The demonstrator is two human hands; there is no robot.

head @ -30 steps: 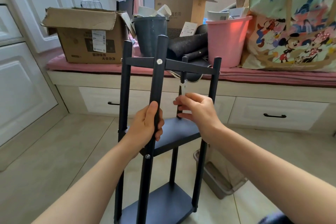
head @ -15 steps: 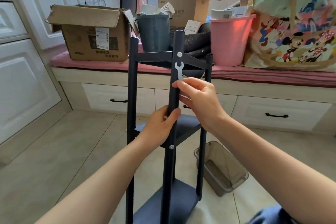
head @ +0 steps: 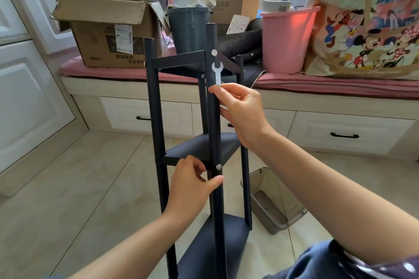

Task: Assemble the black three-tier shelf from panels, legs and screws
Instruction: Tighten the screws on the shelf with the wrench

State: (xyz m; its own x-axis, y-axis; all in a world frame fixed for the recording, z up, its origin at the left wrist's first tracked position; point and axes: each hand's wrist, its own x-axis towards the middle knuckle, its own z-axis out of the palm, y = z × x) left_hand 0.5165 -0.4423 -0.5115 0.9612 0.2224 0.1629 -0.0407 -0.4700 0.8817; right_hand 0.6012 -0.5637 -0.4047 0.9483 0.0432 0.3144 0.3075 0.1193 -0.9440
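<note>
We start with the window seat [head: 340, 88] along the far wall, its pink cushion loaded with a cardboard box [head: 108, 36], a dark bucket [head: 189, 29], a pink bucket [head: 288, 38] and a cartoon-print bag [head: 371, 20]. A clear plastic bin [head: 272, 201] sits on the floor [head: 79, 188] to the right.

In front of us stands the black shelf [head: 204, 149], upright on the floor, all three panels already hung between its legs. The near leg [head: 215, 120] runs vertically through the middle of the view. Our left hand [head: 190, 190] holds that leg just below the middle panel, thumb across the front, fingers curled around it. Our right hand [head: 240, 108] sits higher, just right of the leg, its grip pinching the lower end of a small white wrench [head: 217, 72].

The wrench points straight up, its open fork at the top. The top screw [head: 213, 52] lies directly above that fork, near but not touching, on the same leg where the top panel joins. So the next move, as we judge it, is a short lift along the leg's long axis to seat the fork on the screw head. The right hand is plainly nearer; the left one steadies. A second screw [head: 218, 167] sits just above our left thumb.
</note>
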